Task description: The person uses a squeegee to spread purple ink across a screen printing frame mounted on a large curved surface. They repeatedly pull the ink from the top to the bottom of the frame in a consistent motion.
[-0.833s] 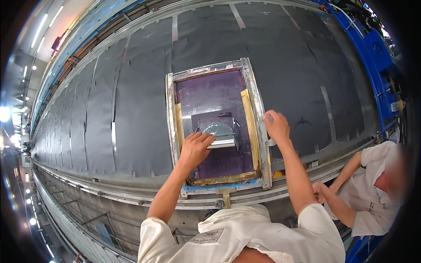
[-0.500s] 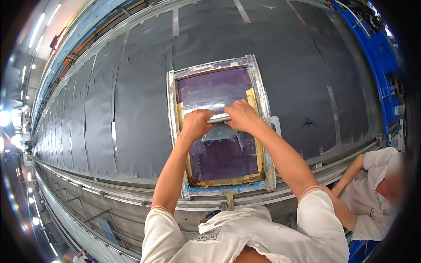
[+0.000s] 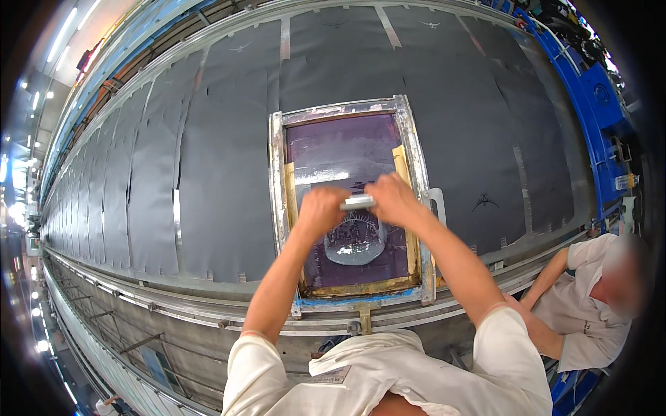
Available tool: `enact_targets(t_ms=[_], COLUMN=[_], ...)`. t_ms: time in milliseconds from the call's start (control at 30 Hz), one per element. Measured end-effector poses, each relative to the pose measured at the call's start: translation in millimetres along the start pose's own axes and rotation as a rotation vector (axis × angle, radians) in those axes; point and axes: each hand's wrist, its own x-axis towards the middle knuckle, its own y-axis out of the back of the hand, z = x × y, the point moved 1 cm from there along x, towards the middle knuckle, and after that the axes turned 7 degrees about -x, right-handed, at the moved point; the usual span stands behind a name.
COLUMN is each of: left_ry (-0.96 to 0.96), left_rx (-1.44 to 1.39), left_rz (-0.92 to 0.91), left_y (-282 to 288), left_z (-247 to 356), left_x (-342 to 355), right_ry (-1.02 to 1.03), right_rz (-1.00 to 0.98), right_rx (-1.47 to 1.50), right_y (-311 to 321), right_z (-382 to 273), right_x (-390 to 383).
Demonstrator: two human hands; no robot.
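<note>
Both hands grip a metal squeegee (image 3: 358,202) across a screen in a metal frame (image 3: 277,173). My left hand (image 3: 323,208) is closed round its left end; my right hand (image 3: 394,200) holds the right end. The screen's mesh (image 3: 340,142) is purple, with tan tape along the inside edges. Below the squeegee lies a glossy grey patch of ink (image 3: 352,251) over a fine pattern. A metal handle (image 3: 437,206) sticks out from the frame's right side.
A long table carries dark grey sheets (image 3: 215,173), several with small printed motifs (image 3: 485,202). Metal rails (image 3: 194,312) run along the near edge. Blue machinery (image 3: 593,111) stands at the right. A co-worker (image 3: 583,298) in a pale shirt is at the lower right.
My right hand has left the frame's right side and joined my left on the squeegee. Since the middle frame both hands and the squeegee have shifted slightly toward me.
</note>
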Motion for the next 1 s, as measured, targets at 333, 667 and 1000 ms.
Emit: enact_targets(t_ms=[333, 667, 1000], left_ry=[-0.088, -0.068, -0.178], left_rx=[-0.042, 0.047, 0.047], left_rz=[-0.009, 0.029, 0.265], left_y=[-28, 7, -53], left_z=[40, -5, 73], left_x=[-86, -7, -139], right_ry=[0.030, -0.903, -0.814], right_rz=[0.029, 0.410, 0.579], right_rx=[0.127, 0.354, 0.310], right_y=[-29, -10, 23], right_z=[-47, 55, 58], right_x=[-87, -86, -88])
